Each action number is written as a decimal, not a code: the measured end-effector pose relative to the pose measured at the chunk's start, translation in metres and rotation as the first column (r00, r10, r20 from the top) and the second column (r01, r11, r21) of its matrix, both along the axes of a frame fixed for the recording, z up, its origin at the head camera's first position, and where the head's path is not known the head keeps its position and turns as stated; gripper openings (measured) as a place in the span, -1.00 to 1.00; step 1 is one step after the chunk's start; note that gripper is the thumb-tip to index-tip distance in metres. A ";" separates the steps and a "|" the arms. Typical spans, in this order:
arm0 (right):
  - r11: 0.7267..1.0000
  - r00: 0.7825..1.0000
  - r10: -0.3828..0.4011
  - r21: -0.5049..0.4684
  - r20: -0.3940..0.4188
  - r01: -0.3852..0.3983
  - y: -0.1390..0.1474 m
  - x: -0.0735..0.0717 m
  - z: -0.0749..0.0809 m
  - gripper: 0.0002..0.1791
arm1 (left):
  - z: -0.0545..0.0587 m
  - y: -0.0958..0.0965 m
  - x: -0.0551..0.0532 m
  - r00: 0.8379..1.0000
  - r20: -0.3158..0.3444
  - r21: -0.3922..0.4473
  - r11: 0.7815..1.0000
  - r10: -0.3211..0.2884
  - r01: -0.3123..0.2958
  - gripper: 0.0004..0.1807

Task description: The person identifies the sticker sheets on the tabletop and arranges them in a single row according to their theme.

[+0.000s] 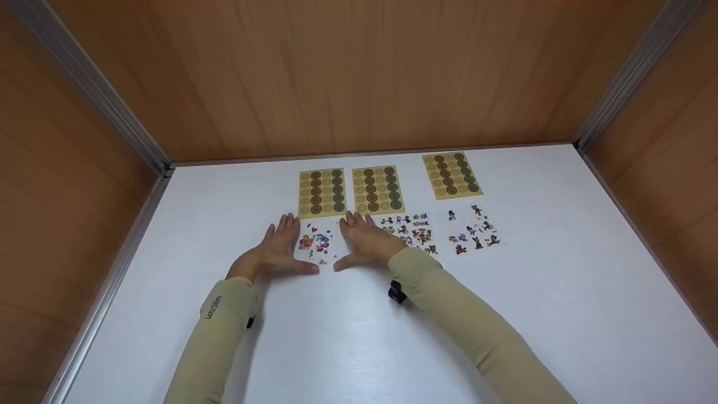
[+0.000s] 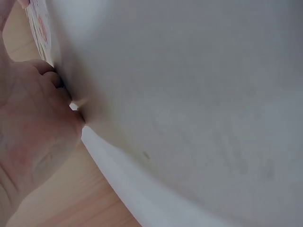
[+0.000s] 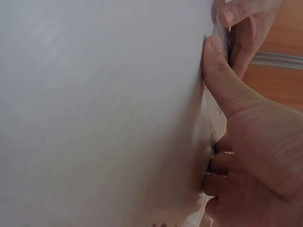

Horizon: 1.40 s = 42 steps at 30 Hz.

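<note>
Between my two hands lies a clear sticker sheet (image 1: 321,227) with small pink, orange and blue figures. My left hand (image 1: 275,249) rests along its left side, fingers pointing away and thumb stretched near the bottom edge. Opposite it, my right hand (image 1: 367,242) touches the right side with extended fingers, its thumb close to the lower right corner. The right hand also covers part of a second figure sticker sheet (image 1: 419,224). In the right wrist view both thumbs come close together at the sheet's near edge. The left wrist view shows the left palm (image 2: 38,123) on edge against the tabletop.
Behind the hands lie three tan sheets of round stickers: a left sheet (image 1: 322,193), a middle sheet (image 1: 378,189) and a right sheet (image 1: 452,175). A third figure sticker sheet (image 1: 474,230) lies farther right. Wooden panels (image 1: 364,78) border the white table (image 1: 336,336).
</note>
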State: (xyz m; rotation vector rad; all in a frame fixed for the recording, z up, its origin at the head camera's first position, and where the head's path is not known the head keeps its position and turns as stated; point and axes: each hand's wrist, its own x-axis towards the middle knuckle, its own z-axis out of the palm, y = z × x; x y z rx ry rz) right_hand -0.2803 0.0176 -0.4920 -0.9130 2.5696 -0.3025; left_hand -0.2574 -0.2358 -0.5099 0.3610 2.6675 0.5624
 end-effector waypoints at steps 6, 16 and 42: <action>0.999 0.999 -0.024 0.038 0.034 0.023 0.000 0.003 0.002 0.34 | -0.002 0.001 0.000 1.000 -0.017 -0.021 1.000 -0.008 0.007 0.65; 0.999 0.998 -0.038 0.034 0.042 0.036 -0.003 0.008 0.006 0.32 | -0.004 -0.002 0.002 1.000 -0.003 -0.003 1.000 -0.002 0.002 0.66; 0.999 1.000 -0.024 -0.021 0.019 0.024 0.001 0.004 0.003 0.36 | 0.012 0.007 0.005 0.996 0.067 0.055 0.996 0.059 -0.063 0.53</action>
